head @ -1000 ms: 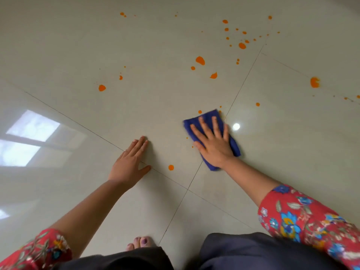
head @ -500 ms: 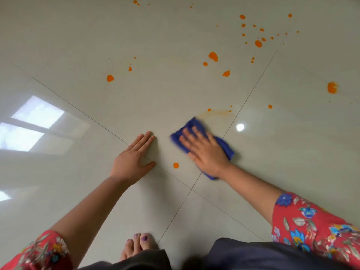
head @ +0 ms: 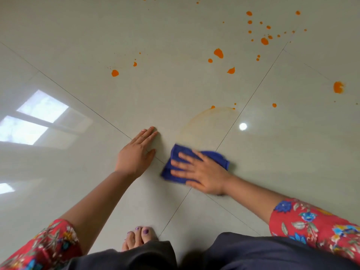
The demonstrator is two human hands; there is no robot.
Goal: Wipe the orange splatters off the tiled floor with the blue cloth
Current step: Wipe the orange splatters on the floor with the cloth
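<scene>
My right hand (head: 202,173) lies flat with spread fingers on the blue cloth (head: 177,152), pressing it on the glossy tiled floor (head: 175,90) where the grout lines cross. My left hand (head: 137,152) rests flat on the floor just left of the cloth, holding nothing. A faint curved orange smear (head: 196,118) arcs above the cloth. Several orange splatters dot the tiles farther away: a big drop (head: 218,53), one at the left (head: 115,73), a cluster at the top right (head: 264,41) and a blotch at the far right (head: 338,87).
My bare foot (head: 139,237) and dark clothing (head: 233,254) fill the bottom edge. A window reflection (head: 33,119) and a lamp glint (head: 243,126) shine on the tiles.
My right hand has swept the cloth down and left toward me, covering the small orange drop near the grout cross and leaving a curved faint smear. The left hand stayed planted.
</scene>
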